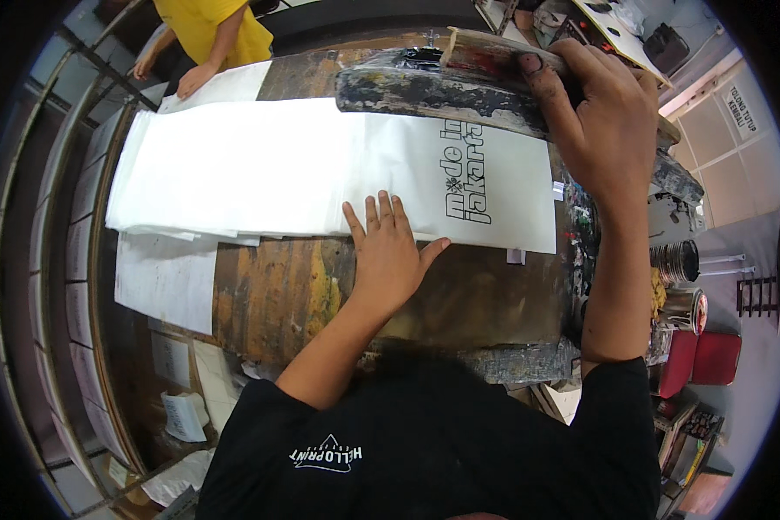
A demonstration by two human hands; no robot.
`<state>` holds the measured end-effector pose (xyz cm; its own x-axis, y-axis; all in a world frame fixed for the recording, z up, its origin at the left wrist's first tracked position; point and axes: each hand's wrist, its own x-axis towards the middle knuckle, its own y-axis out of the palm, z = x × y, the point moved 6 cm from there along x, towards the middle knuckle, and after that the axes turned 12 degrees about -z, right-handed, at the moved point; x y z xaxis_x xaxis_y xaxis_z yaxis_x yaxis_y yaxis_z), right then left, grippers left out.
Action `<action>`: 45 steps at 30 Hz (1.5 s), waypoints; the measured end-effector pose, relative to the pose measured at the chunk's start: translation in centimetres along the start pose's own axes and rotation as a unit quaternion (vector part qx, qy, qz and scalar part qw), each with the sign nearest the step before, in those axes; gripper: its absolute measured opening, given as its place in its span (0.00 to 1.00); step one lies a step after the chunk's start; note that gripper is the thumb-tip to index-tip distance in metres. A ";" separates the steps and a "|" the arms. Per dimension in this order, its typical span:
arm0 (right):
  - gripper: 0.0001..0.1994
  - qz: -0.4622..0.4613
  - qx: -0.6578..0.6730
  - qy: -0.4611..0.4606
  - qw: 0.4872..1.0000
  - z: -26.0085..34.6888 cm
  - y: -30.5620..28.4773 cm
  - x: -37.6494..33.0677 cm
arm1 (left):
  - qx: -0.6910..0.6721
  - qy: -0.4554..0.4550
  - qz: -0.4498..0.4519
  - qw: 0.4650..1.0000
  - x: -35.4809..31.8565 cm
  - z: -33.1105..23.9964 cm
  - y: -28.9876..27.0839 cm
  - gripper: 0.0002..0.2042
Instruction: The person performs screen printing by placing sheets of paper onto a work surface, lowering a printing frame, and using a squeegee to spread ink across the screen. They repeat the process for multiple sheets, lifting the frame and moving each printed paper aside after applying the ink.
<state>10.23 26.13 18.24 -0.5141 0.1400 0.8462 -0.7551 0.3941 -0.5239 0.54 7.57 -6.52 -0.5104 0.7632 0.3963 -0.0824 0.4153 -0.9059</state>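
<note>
My left hand (385,254) lies with fingers spread on a long white sheet (381,156), near its closer edge. Black outlined lettering (464,178) is printed toward the sheet's right end. Over the far right side, my right hand (602,113) is closed on a wooden squeegee (494,59), thumb against the wood's stained face. Just below it, an ink-caked screen frame (442,94) shows edge-on and overlaps the sheet's far edge. Whether my fingers also grip the frame is hidden. Several white layers are stacked at the sheet's left part.
Beneath is a stained brown worktable (273,282). A person in a yellow shirt (221,30) stands at the far left, one hand on the white material. Metal racks (61,260) line the left. Cans (686,309) and a red chair (702,360) are at right.
</note>
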 end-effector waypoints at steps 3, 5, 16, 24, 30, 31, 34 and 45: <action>0.23 0.003 -0.002 0.005 1.000 0.3 -0.1 -0.6 | -0.005 0.020 -0.037 0.999 2.1 -1.1 -2.0 0.49; 0.23 0.013 -0.010 0.006 1.000 0.4 0.0 -0.3 | -0.033 0.027 -0.018 0.999 5.3 -2.3 -3.5 0.48; 0.25 0.042 -0.013 0.009 0.999 0.5 0.0 -0.7 | 0.077 -0.124 -0.123 0.982 6.5 12.8 -7.4 0.32; 0.34 0.039 0.029 0.047 0.998 -1.3 1.0 3.4 | -0.201 0.135 0.046 0.969 3.2 -5.9 3.4 0.24; 0.34 -0.010 0.019 0.016 1.000 -0.5 0.7 3.6 | -0.152 0.163 0.000 0.975 0.9 -10.3 13.8 0.25; 0.34 0.005 -0.011 0.028 1.000 -0.4 0.5 3.7 | -0.157 0.166 -0.003 0.974 1.3 -10.4 13.3 0.25; 0.33 0.016 0.040 0.065 0.997 -0.1 -0.6 4.9 | -0.163 0.176 0.001 0.971 2.4 -11.2 11.4 0.25; 0.31 0.031 0.029 0.052 0.998 -1.3 1.9 2.8 | -0.148 0.140 -0.070 0.977 2.8 -11.1 8.5 0.28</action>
<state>7.94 28.44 19.72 -0.5187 0.2568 0.8154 -0.7461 0.3297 -0.5785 7.93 18.76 -11.43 -0.2545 0.7773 0.5754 0.1382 0.6181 -0.7738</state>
